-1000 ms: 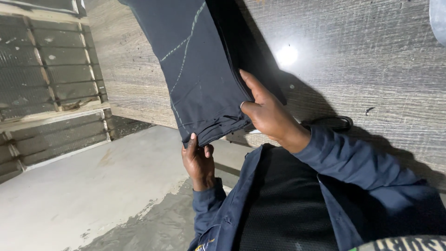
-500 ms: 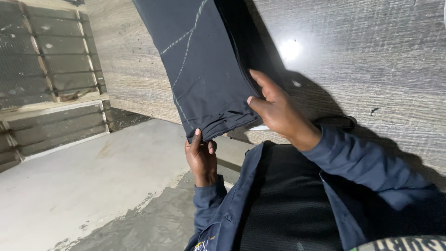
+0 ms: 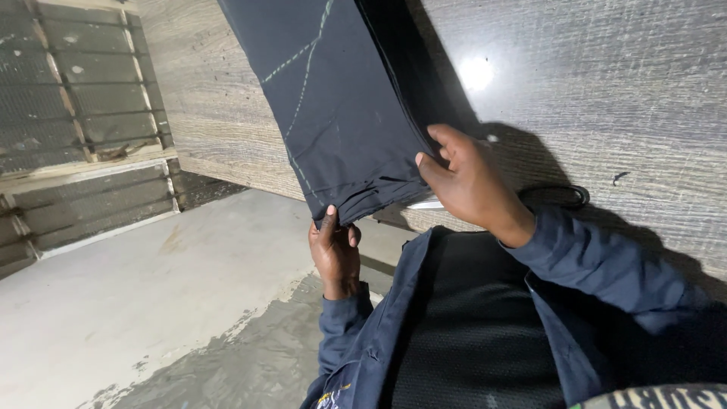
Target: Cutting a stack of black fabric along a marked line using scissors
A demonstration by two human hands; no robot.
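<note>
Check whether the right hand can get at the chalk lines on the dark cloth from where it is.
Probably yes. The right hand already rests on the dark cloth at its lower edge, and the chalk lines lie uncovered just above, with nothing between. The left hand only pinches the bottom corner.

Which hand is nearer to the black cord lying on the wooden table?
The right hand. It rests on the dark fabric just left of the black cord. The left hand pinches the fabric's lower corner off the table edge, farther away.
</note>
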